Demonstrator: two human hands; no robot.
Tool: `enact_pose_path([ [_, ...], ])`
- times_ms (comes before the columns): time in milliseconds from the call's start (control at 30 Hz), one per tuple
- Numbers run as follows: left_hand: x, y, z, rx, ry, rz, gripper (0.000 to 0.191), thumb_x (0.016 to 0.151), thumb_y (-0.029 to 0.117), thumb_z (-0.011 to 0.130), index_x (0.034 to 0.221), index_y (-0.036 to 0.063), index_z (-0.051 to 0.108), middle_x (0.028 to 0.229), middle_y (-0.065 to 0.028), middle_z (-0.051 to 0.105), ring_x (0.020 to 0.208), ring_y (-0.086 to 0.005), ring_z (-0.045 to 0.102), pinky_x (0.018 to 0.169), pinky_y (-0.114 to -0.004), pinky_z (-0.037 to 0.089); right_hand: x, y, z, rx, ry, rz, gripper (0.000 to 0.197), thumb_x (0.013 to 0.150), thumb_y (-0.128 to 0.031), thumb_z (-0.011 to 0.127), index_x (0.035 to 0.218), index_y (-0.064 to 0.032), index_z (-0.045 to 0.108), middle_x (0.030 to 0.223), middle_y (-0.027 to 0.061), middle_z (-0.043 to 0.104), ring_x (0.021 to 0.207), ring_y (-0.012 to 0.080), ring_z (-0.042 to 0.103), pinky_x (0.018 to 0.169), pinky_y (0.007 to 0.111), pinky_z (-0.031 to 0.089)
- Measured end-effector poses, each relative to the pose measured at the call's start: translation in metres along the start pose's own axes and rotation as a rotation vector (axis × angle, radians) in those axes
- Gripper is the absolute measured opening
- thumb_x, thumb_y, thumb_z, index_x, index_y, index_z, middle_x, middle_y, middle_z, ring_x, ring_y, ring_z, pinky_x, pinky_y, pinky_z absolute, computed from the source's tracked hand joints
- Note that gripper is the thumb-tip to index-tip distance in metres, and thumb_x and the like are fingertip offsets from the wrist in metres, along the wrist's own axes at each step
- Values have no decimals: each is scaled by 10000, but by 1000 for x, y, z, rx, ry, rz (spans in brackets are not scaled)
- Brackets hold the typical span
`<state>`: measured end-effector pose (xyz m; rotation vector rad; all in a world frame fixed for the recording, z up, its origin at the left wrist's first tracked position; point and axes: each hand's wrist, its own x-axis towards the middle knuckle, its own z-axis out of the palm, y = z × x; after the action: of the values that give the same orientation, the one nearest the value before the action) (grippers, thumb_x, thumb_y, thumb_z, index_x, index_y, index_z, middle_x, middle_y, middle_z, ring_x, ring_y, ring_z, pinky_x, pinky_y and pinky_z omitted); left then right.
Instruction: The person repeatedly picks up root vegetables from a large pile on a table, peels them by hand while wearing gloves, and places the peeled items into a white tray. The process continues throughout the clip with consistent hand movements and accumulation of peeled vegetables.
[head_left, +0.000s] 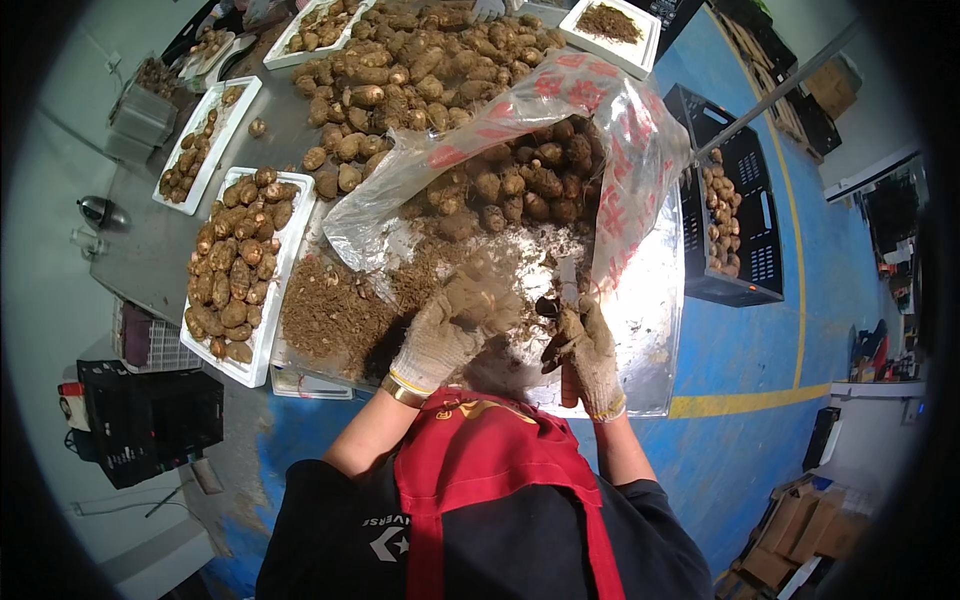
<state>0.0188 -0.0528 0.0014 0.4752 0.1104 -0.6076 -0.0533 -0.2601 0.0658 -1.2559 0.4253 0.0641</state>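
Observation:
My left hand (436, 346), in a soiled knit glove, holds a brown root (484, 292), apparently a taro corm, blurred by motion. My right hand (594, 360), gloved likewise, grips a knife by its handle (570, 388). The knife's flat blade (568, 279) points away from me, beside the root and apart from it. Beyond both hands, a clear plastic bag (637, 142) with red print lies spread, with several taro corms (540, 176) showing under its edge. Brown peelings and soil (330, 319) heap up left of my left hand on the metal table (651, 352).
A big taro pile (420, 64) covers the table's far part. White foam trays of taro (238, 259) (199, 154) line the left; another tray (609, 31) holds brown scraps. A black crate (739, 187) with taro stands right. Another person's gloved hand (487, 9) shows at the far edge.

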Motion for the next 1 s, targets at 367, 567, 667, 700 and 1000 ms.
enact_pose_path([
  [367,-4,-2,-1,352,336,-141,592,1035,567,409,1293,65,587,950,-81,709,732,-226,687,551,-293,528,-8,-18,13,-938,-231,-522,249,902,-192,720,1084,-31,663,884,176,652,795,358,654,692,408,524],
  [567,-16,-12,6,680,325,-66,486,1023,568,445,1087,111,595,789,-77,678,508,-146,549,411,-256,395,8,-2,12,-969,-153,-431,262,916,-220,701,1107,-43,673,892,182,664,848,366,664,725,428,524],
  [667,-19,-11,31,492,299,-148,403,1054,488,421,1101,110,553,730,-71,649,507,-137,523,428,-241,389,14,-1,-1,-1014,-51,-442,231,934,-223,690,1083,-47,686,871,170,657,801,330,654,708,391,524],
  [700,-18,-12,21,553,275,-128,376,1059,448,416,1113,102,555,750,-74,655,533,-137,539,448,-236,404,9,-7,-1,-994,-27,-454,227,929,-222,700,1075,-48,687,867,170,655,796,321,655,704,381,525],
  [1000,-23,-13,4,1263,234,172,380,1078,314,348,1231,35,555,934,-76,678,646,-131,600,558,-254,483,-1,-7,17,-1053,-251,-353,215,936,-275,631,1024,-83,673,891,176,655,859,391,645,713,475,503],
])
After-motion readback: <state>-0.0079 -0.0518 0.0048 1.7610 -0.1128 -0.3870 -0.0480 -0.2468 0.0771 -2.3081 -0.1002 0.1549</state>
